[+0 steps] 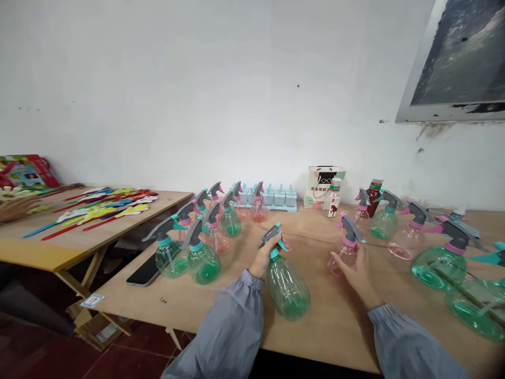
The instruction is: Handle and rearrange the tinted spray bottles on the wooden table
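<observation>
My left hand [266, 257] is closed round the grey and teal trigger head of a clear green spray bottle [289, 289], which tilts near the table's front edge. My right hand [357, 271] is wrapped about the body of a clear pink spray bottle [342, 251] with a grey and pink head; its far fingers are hidden. Left of my hands, several green and pink spray bottles stand grouped, among them a green one [203, 263] in front. More stand at the right, including a pink one [406, 242] and a green one with a pink collar [438, 267].
A black phone [144, 269] lies by the left group. Along the wall stand a light blue mould set [281, 199], a printed paper bag [320, 184], a white-labelled bottle [333, 200] and a dark red bottle [374, 196]. Another table [92, 239] holds colourful hand-shaped sticks; someone's hand [18, 210] rests there.
</observation>
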The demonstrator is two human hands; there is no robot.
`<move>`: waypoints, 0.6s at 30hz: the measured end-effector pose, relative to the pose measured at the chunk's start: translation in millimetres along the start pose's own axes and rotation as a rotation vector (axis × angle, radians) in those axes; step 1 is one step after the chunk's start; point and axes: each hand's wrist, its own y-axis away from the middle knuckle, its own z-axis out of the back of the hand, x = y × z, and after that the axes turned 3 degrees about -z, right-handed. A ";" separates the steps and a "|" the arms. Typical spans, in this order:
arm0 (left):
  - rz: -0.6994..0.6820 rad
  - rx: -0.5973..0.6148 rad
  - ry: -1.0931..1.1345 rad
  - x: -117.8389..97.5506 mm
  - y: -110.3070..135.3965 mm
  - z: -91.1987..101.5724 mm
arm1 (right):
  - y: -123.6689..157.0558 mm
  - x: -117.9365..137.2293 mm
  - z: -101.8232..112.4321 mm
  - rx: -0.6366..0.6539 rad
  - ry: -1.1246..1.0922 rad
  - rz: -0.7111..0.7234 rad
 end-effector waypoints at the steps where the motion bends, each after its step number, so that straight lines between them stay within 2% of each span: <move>1: -0.001 -0.005 -0.008 -0.3 0.0 0.6 | 0.0 0.3 0.2 0.001 0.002 -0.006; 5: -0.030 0.072 0.013 -2.8 0.7 0.7 | 0.1 0.8 0.4 0.004 0.000 -0.026; 7: -0.040 0.052 0.019 -3.1 1.4 -0.7 | 0.3 0.0 0.0 -0.002 -0.007 -0.020; 9: -0.054 -0.017 -0.014 -3.0 2.2 -2.1 | 0.5 -1.3 -0.6 -0.008 -0.014 -0.009; 11: -0.088 -0.063 -0.090 -4.8 3.4 -2.3 | 0.4 -2.5 -1.0 -0.003 -0.017 -0.005; 14: -0.180 -0.051 -0.251 -14.6 5.7 1.6 | 0.0 -2.9 -0.8 0.017 -0.026 -0.014; 18: -0.235 -0.074 -0.529 -33.2 9.7 18.5 | -0.8 -0.7 0.2 0.017 -0.029 -0.007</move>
